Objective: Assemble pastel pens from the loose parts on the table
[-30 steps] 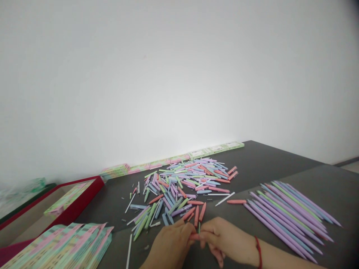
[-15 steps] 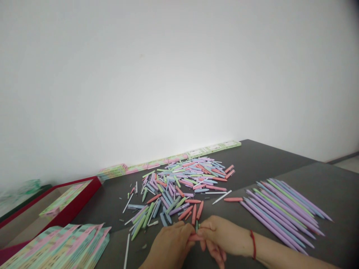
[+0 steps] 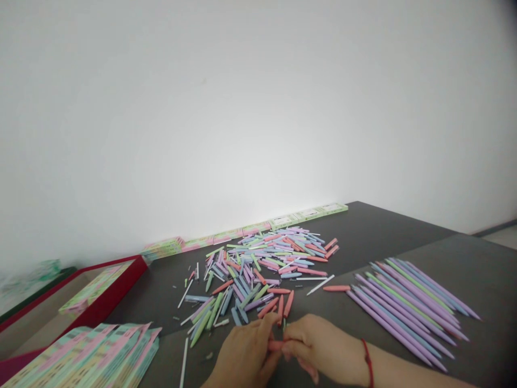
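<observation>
Low in the head view, my left hand and my right hand meet with closed fingers on a coral pen barrel. It lies sideways between them, and the fingers cover both its ends. A small dark greenish piece shows at my right fingertips; what it is I cannot make out. Just beyond the hands lie loose coral pen barrels. Behind them spreads a pile of pastel pen parts, in purple, blue, green and coral. A red cord bracelet circles my right wrist.
To the right lies a row of long pastel pens, with a coral barrel beside it. Printed cartons and a red-rimmed box stand at left. Flat cartons line the wall. White sticks lie on the dark table.
My fingers have shifted slightly around the coral barrel, and the right hand has turned a little with its fingers drawn in. The pile and the row of pens look the same.
</observation>
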Motion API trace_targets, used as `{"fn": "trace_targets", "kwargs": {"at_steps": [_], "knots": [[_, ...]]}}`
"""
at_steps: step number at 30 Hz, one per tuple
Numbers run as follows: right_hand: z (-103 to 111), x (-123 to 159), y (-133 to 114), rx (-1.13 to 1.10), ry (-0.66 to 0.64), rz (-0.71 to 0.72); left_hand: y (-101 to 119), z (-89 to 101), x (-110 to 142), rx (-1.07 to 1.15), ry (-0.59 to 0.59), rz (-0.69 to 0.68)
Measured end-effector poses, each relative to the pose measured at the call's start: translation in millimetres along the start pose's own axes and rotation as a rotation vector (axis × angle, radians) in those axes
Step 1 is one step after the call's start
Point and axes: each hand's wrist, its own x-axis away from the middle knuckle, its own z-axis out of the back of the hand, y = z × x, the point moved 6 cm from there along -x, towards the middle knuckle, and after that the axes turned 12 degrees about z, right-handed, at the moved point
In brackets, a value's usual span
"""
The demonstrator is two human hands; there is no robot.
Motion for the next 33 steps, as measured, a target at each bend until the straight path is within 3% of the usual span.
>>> {"fn": "trace_targets", "kwargs": {"at_steps": [3, 5, 14, 19, 23, 26, 29, 33], "knots": [[-18.9, 0.3, 11.5, -0.423, -0.06, -0.136, -2.2, -4.0, -1.0, -0.017, -0.031, 0.014], [-23.8, -0.5, 12.8, -0.575, -0.045, -0.171, -3.4, -4.9, -1.9, -0.019, -0.035, 0.028], [-21.2, -2.0, 11.3, -0.669, 0.0, -0.234, 2.7, -7.2, -1.9, -0.091, -0.01, -0.044], [-3.5, -1.3, 7.9, -0.465, -0.032, -0.197, 6.4, -12.2, -4.1, -0.312, -0.091, -0.051], [26.3, -0.7, -20.5, 0.085, 0.133, 0.162, -0.6, -5.1, -6.4, -0.104, 0.012, -0.002], [22.0, -0.4, -31.9, 0.448, 0.117, 0.324, -2.2, -8.4, -7.0, 0.04, 0.025, -0.026], [12.2, -3.0, -28.2, 0.607, 0.061, 0.333, 0.4, -12.1, -6.5, 0.097, 0.042, -0.061], [12.3, -3.3, -25.0, 0.631, 0.075, 0.277, 3.6, -11.6, -3.4, 0.118, 0.045, -0.096]]}}
